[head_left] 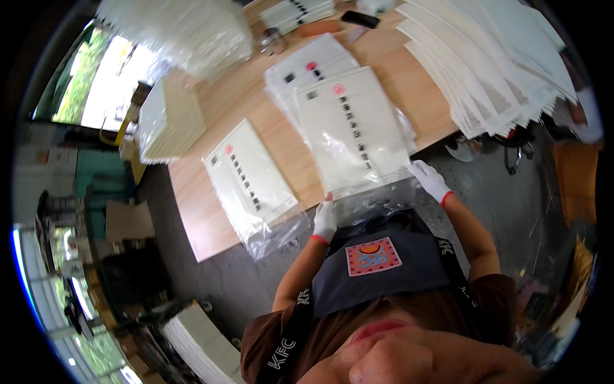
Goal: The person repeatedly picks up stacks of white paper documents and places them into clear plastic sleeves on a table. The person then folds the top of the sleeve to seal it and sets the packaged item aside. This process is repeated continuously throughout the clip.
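Bagged white packet (348,134), 1: left hand (325,222) and right hand (430,181) are gripping its near corners (1 similar packet (247,174) lying leftward).

The left hand (325,221) and right hand (430,181) are each fitted with a white work glove (325,225) finished at the wrist with a narrow red cuff band (319,239); one bare digit tip is exposed at the left glove. The upper garment is a brown short-sleeved shirt (502,304), both forearms being uncovered below the sleeves. Over it is a dark grey-blue bib apron (329,288) on broad black shoulder straps (291,326) marked with white lettering, its front bearing a rectangular patch (374,256) with a dotted pink-red border, light-blue motifs and an orange-yellow curved shape.
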The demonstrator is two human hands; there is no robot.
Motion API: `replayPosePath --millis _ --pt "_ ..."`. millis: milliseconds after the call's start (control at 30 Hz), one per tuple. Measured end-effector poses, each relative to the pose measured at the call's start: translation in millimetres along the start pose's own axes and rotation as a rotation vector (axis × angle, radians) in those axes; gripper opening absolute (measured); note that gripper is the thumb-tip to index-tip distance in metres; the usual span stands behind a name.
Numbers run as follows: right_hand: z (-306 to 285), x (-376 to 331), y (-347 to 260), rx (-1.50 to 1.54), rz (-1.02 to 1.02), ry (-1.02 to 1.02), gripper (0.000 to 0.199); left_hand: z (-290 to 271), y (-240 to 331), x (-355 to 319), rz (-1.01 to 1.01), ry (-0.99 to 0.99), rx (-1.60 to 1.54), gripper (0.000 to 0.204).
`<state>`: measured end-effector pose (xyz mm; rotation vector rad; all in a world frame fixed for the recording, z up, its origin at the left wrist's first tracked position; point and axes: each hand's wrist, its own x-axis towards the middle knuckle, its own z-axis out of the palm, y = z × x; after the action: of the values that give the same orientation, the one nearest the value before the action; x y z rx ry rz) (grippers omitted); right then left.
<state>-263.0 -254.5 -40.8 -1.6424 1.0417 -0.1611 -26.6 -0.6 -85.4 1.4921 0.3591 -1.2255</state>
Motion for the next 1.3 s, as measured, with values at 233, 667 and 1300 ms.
replayPosePath --millis 233,667,1300 --pt "104 24 -27 0.353 -0.223 -0.402 0.027 -26 75 -120 1.017 0.379 0.36 0.028" --pt "299 41 -150 -0.303 -0.186 -0.371 0.042 -270 53 -26 0.848 0.95 0.536 0.032" --pt "187 -18 -120 0.126 -0.001 -0.709 0.035 -42 159 -66 1.307 0.252 0.982 0.044"
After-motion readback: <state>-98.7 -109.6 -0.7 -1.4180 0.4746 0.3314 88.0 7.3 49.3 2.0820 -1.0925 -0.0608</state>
